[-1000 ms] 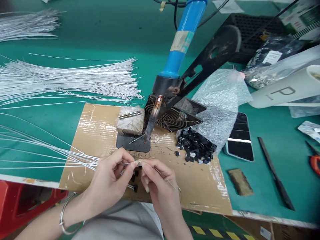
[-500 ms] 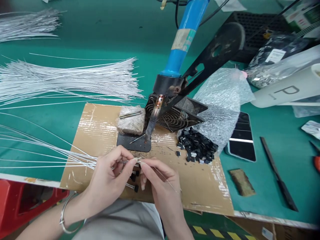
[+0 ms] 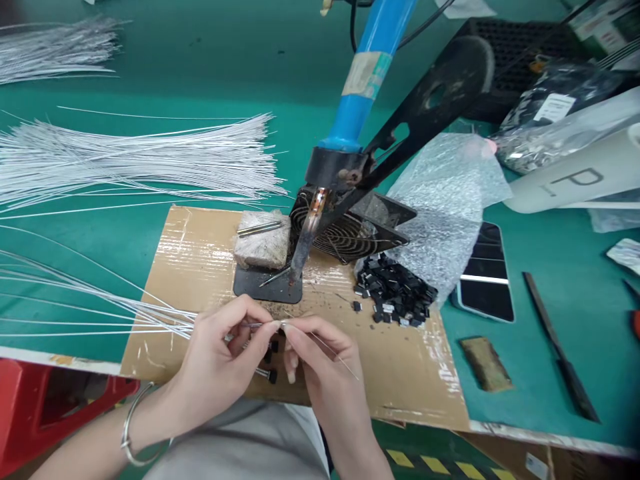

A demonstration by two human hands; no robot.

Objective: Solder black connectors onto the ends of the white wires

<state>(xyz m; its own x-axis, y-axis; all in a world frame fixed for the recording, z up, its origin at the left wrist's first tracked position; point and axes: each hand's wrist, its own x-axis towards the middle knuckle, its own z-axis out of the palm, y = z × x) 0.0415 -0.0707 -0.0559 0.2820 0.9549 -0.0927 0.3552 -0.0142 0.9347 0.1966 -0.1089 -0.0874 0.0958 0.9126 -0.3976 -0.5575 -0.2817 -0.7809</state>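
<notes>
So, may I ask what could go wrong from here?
The iron tip sits just beyond the left hand; if hot, it might burn that hand. The wires trail loosely out to the left and could snag or tangle. The black parts lie piled beyond the right hand, so a careless sweep might scatter them.

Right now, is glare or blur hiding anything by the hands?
Head view: the left hand and right hand show clearly, but the fine detail between them is too small to make out; head view: a white glare streak crosses the phone, and shiny patches whiten the cardboard; head view: the upper-right corner looks soft.
</notes>
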